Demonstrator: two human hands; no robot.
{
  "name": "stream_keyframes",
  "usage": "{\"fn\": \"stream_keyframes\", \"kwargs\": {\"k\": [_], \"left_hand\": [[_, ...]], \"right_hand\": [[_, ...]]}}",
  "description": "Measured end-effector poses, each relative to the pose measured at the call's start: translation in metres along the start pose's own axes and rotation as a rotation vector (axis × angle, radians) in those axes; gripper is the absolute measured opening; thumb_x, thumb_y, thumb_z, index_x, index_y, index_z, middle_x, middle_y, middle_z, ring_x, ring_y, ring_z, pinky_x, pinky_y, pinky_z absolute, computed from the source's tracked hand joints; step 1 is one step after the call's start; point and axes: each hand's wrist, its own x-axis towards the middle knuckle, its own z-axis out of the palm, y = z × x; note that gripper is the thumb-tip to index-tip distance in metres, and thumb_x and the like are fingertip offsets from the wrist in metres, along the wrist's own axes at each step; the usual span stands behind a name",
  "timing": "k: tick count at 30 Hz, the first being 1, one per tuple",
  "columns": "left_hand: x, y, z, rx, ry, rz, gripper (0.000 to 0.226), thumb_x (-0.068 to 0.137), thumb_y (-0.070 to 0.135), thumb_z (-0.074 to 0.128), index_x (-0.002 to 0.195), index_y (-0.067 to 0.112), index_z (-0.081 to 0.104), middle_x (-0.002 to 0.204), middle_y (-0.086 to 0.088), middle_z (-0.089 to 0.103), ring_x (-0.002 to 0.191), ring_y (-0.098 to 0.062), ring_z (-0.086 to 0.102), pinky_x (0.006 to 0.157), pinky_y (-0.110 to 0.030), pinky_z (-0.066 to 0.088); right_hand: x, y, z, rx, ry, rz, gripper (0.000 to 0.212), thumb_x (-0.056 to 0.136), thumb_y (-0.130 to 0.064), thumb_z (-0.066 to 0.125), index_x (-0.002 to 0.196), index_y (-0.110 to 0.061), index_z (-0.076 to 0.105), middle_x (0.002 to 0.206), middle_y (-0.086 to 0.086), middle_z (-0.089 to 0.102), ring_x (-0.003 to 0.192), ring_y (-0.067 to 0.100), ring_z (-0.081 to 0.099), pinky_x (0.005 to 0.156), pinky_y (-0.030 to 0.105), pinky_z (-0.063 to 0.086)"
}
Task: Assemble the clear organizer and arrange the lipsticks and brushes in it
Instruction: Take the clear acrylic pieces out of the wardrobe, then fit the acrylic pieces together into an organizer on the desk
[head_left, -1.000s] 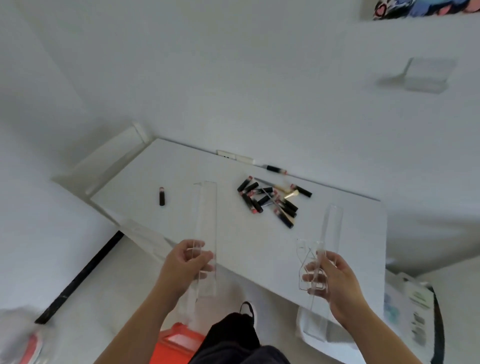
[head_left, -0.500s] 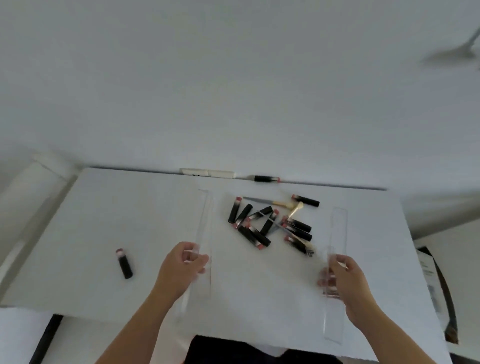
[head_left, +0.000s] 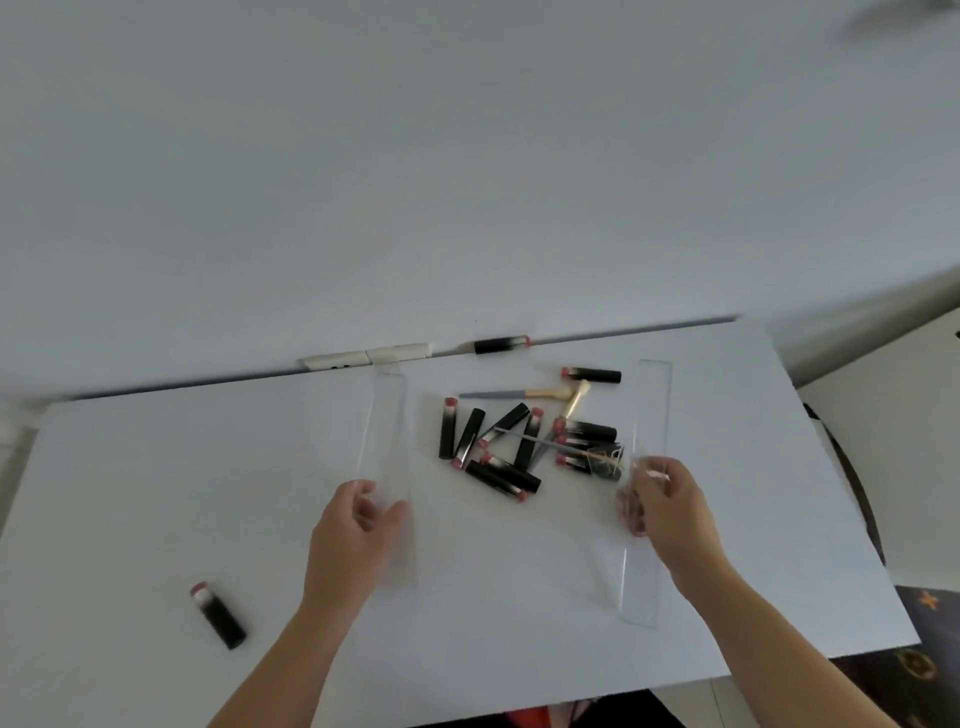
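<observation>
Each hand grasped a clear panel: left hand (head_left: 358, 525) on the left panel (head_left: 387, 441), right hand (head_left: 670, 512) on the right panel (head_left: 647, 415). Between them a heap of lipsticks (head_left: 498, 447) and brushes (head_left: 519, 395) cluttered the surface (head_left: 156, 493); one stray lipstick (head_left: 218, 616) lay well apart.

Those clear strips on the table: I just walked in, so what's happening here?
A person is holding one long clear panel in each hand: left hand on the left panel, right hand on the right panel. The lipsticks and brushes lie loose between them; one stray lipstick lies apart. Nothing is joined yet.
</observation>
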Motion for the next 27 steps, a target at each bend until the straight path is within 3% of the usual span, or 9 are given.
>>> {"fn": "stream_keyframes", "kwargs": {"k": [4,8,13,17,22,24,27], "left_hand": [[0.000,-0.001,0.007,0.000,0.072,-0.012,0.042,0.085,0.041,0.079,0.118,0.027,0.057,0.083,0.004,0.065,0.074,-0.007,0.064,0.063,-0.016,0.041],[0.000,0.000,0.016,0.027,0.189,0.005,0.044,0.089,0.046,0.073,0.124,0.024,0.058,0.087,0.007,0.064,0.078,-0.006,0.062,0.064,-0.015,0.039],[0.003,-0.001,0.027,0.041,0.312,0.017,0.044,0.091,0.045,0.069,0.126,0.020,0.064,0.104,0.005,0.060,0.097,-0.016,0.059,0.081,-0.028,0.042],[0.012,-0.004,0.028,0.026,0.321,0.025,0.050,0.091,0.047,0.068,0.132,0.018,0.063,0.118,-0.002,0.059,0.099,-0.018,0.059,0.083,-0.031,0.043],[0.019,-0.013,0.019,-0.050,0.325,0.034,0.058,0.088,0.032,0.067,0.144,0.026,0.052,0.123,0.001,0.059,0.101,-0.017,0.059,0.077,-0.028,0.040],[0.019,-0.018,0.013,-0.072,0.295,0.061,0.062,0.086,0.030,0.066,0.146,0.030,0.048,0.121,0.004,0.058,0.101,-0.017,0.060,0.074,-0.028,0.040],[0.025,-0.026,0.006,-0.036,0.260,0.146,0.068,0.085,0.028,0.070,0.149,0.028,0.045,0.124,0.000,0.057,0.106,-0.022,0.061,0.083,-0.031,0.040]], "right_hand": [[0.002,0.005,0.006,-0.093,-0.009,-0.097,0.011,0.096,-0.031,0.057,0.106,-0.035,0.054,0.065,0.001,0.068,0.049,0.009,0.058,0.043,0.017,0.044],[0.007,0.013,0.009,-0.132,0.031,-0.181,0.018,0.093,-0.040,0.061,0.110,-0.035,0.057,0.078,-0.004,0.070,0.060,0.013,0.066,0.052,0.028,0.051],[0.005,0.022,0.017,-0.178,0.098,-0.351,0.010,0.091,-0.047,0.060,0.100,-0.045,0.055,0.075,-0.022,0.064,0.054,0.002,0.057,0.047,0.025,0.046],[0.010,0.033,0.024,-0.150,0.151,-0.415,0.009,0.090,-0.046,0.063,0.087,-0.046,0.055,0.079,-0.013,0.064,0.067,0.009,0.060,0.057,0.030,0.051],[0.017,0.051,0.030,-0.137,0.225,-0.525,0.007,0.090,-0.040,0.062,0.085,-0.043,0.058,0.093,-0.012,0.061,0.077,0.011,0.059,0.069,0.030,0.048],[0.024,0.054,0.030,-0.162,0.251,-0.554,0.003,0.090,-0.039,0.061,0.091,-0.037,0.063,0.092,-0.009,0.064,0.077,0.013,0.061,0.066,0.027,0.043],[0.032,0.055,0.029,-0.153,0.299,-0.553,0.007,0.086,-0.033,0.063,0.091,-0.030,0.068,0.081,-0.010,0.068,0.066,0.005,0.061,0.050,0.018,0.039]]}}
